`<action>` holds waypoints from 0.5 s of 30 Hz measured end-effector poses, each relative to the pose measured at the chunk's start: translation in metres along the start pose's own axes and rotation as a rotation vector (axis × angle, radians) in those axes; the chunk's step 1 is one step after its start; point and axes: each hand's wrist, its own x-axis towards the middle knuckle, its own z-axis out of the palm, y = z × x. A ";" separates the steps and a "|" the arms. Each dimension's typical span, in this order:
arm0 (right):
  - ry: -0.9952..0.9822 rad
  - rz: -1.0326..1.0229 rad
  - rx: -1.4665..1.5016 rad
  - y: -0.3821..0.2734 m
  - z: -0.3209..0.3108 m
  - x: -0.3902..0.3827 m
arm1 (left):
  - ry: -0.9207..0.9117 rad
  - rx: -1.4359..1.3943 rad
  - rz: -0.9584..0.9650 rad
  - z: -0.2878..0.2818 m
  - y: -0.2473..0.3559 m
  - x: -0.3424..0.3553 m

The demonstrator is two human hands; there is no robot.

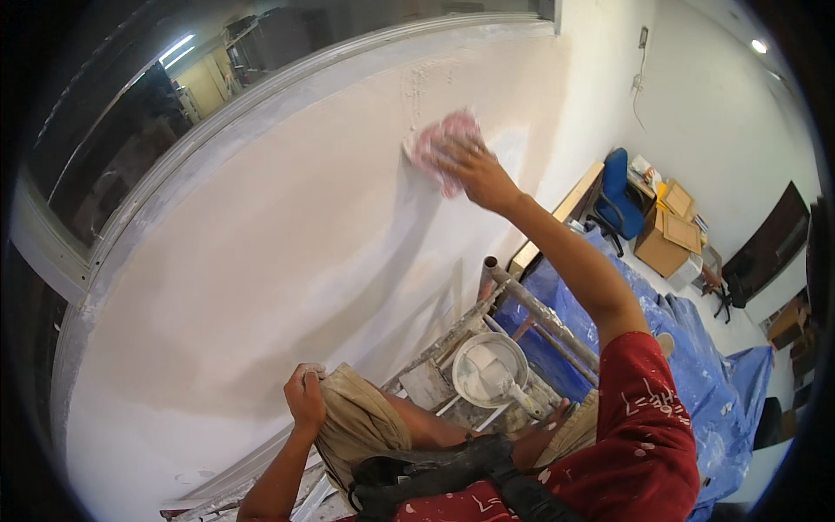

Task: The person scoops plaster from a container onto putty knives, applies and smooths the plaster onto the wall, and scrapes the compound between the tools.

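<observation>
My right hand (474, 170) reaches up to the wall (261, 244), its fingers bent over a crumpled red-and-white cloth (445, 148) that lies against the plaster. Part of the cloth is under the fingers, which are a little blurred. Low on the left, my left hand (303, 393) is closed on the leg of the beige shorts (361, 409) by my knee. Between my legs and the wall stands a round white bucket (490, 370) with white paste inside. A putty knife (524, 400) leans in it, its handle over the rim.
Metal scaffold pipes (544, 309) and paint-spattered boards surround the bucket. A window frame (235, 113) borders the wall above. Down to the right, blue sheeting (696, 391) covers the floor; beyond are a blue office chair (616, 196) and cardboard boxes (665, 239).
</observation>
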 end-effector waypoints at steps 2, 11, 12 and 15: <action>-0.377 -0.067 0.130 0.005 -0.008 -0.039 | -0.010 0.014 0.012 0.000 -0.002 0.000; 0.524 0.777 0.528 0.067 -0.033 0.039 | 0.005 0.049 0.041 0.011 0.011 0.003; 0.559 0.789 0.515 0.057 -0.034 0.054 | 0.007 0.000 0.026 0.012 0.007 0.003; 0.421 0.831 0.658 -0.033 -0.039 0.082 | 0.009 -0.011 0.028 -0.001 -0.003 -0.001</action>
